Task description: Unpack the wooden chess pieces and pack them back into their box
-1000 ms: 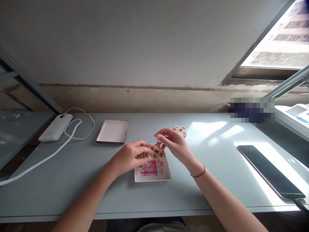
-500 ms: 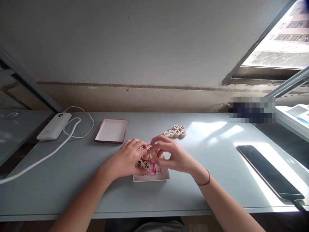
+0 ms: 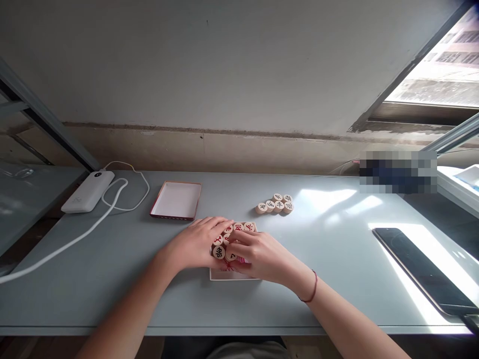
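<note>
A shallow white box (image 3: 235,274) sits near the table's front edge, with round wooden Chinese chess pieces (image 3: 238,228) marked in red filling its far part. My left hand (image 3: 198,243) wraps round the box's left side, fingers along the far edge and thumb at the near pieces. A black-marked piece (image 3: 219,252) lies beside that thumb. My right hand (image 3: 264,257) reaches in from the right with bent fingers closed on another black-marked chess piece (image 3: 231,254). Its fingers partly cover this piece and the pink-patterned box bottom.
Several black-marked pieces (image 3: 279,205) stand grouped behind the box to the right. The red-edged box lid (image 3: 177,199) lies inside up at the back left. A white power bank (image 3: 88,192) with a cable (image 3: 93,224) is at far left, a phone (image 3: 426,271) at right.
My right hand has come down and nearer to me, onto the black-marked piece in the front row. My left fingers have straightened toward the far edge, uncovering more red pieces.
</note>
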Motion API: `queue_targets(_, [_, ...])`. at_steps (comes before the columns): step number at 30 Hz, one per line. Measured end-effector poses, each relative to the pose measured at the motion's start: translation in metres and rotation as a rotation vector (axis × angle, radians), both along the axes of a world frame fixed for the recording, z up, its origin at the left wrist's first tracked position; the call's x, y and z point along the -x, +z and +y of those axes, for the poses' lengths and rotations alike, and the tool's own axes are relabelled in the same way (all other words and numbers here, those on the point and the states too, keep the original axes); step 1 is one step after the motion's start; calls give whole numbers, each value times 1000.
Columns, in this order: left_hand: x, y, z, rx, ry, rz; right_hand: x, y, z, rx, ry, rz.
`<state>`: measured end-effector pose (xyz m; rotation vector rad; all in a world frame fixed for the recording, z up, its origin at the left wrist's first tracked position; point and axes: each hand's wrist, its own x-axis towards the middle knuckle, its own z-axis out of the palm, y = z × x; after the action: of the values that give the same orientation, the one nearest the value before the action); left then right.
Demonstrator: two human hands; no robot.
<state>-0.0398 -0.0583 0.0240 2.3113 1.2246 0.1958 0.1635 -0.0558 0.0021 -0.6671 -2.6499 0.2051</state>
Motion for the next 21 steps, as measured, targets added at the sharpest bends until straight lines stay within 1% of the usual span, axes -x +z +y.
queue_targets(2, [0,0,-1,-8,-1,-10,-1,2,2,11,0,11])
queue_targets(5, [-2,0,-2,-6,11,-24,-13,9,15,117,-58,87])
queue_targets(7, [-5,0,-4,-22,12,-30,-27,15,31,198,-161,183])
queue_targets(9, [-10,-1,-5,-48,13,-28,-44,19,48,246,-306,303])
queue_targets(10, [-12,-2,-6,-67,14,-25,-52,20,55,299,-359,357])
queue_targets(13, [-17,-7,-8,-149,-4,-25,-71,21,69,476,-516,494])
queue_targets(14, [-19,-8,-8,-176,-17,-27,-75,20,71,507,-571,518])
queue_targets(16, [-20,-9,-8,-208,-39,-28,-78,19,74,496,-669,524])
queue_targets(18, [-20,-8,-8,-232,-51,-28,-78,19,78,429,-727,485])
queue_targets(21, [-20,-5,-9,-284,-89,-38,-78,18,88,300,-797,362])
